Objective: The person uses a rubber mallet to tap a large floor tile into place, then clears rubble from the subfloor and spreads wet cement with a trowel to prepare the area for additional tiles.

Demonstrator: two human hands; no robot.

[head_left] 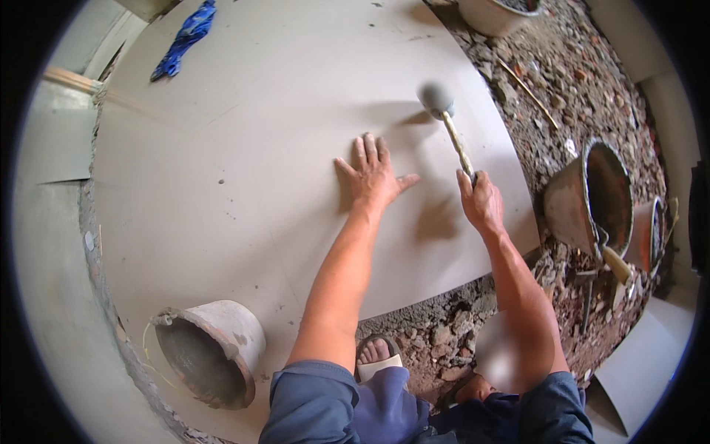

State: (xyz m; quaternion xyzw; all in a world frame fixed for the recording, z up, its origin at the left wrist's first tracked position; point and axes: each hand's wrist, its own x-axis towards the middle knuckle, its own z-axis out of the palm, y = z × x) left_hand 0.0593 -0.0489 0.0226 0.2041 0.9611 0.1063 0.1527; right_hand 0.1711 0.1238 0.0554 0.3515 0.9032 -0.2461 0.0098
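My left hand (372, 177) lies flat with spread fingers on a large pale floor tile (296, 140). To its right, my right hand (482, 203) grips the wooden handle of a mallet (457, 144). The mallet's rounded grey head is over the tile, beyond my left hand; blur hides its details, and I cannot tell whether it touches the surface. Both forearms reach in from the lower edge. A shadow falls on the tile between the two hands.
A tipped bucket (248, 329) rests at lower left. Rubble (547, 96) borders the tile's right side, with a thin stick (526, 92) and several buckets, one large and tilted (569, 207). A crumpled blue cloth (185, 41) lies far left. A wall (52, 244) runs along the left.
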